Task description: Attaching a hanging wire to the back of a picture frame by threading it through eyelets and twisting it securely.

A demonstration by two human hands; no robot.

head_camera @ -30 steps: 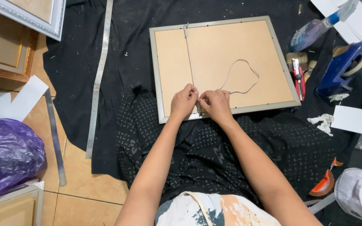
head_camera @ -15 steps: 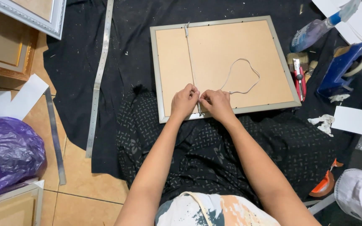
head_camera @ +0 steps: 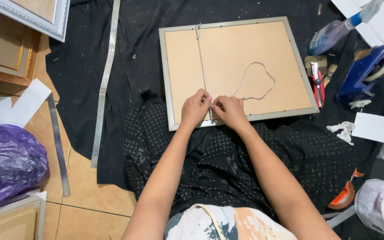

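Pinching a thin, limp white cord [head_camera: 258,84] at the near edge of the picture frame [head_camera: 238,66], left hand [head_camera: 195,108] and right hand [head_camera: 229,111] grip it; it likely slips, so hold near the knot.

Framing workshop: picture frames [head_camera: 238,71], tape dispenser [head_camera: 365,71], tiled floor [head_camera: 90,195].

hands [head_camera: 213,109] hide cord [head_camera: 256,80] end; white cap [head_camera: 381,206] cut off

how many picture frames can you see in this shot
4. One face-down frame under both hands; silver one top left; gold one beneath it; another bottom left. More may be hidden.
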